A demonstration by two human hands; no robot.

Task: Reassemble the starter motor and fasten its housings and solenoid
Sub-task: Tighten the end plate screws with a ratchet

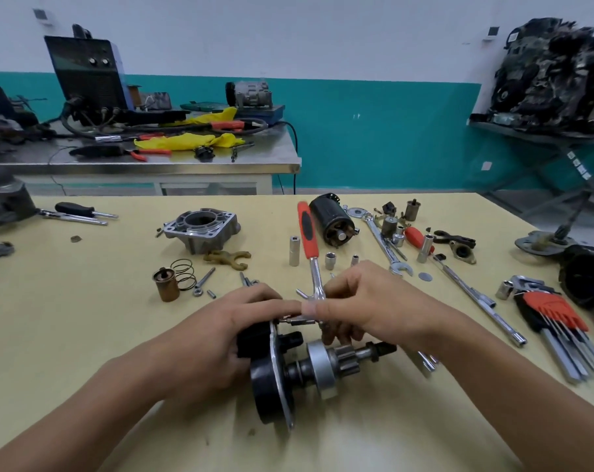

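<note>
At 6 o'clock on the tabletop [84,301], left hand [227,335] grips the black starter assembly [275,383], right hand [367,308] at its 1 o'clock pinches a thin metal rod [300,322] against its plate.

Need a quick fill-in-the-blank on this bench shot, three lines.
1. The left hand grips the starter assembly by its ___ end while the right hand pinches a driver bit at its plate.
2. The hex key set has a ___ holder.
3. The aluminium housing stands with its bore facing ___.
Missing: black, red, up.
</note>
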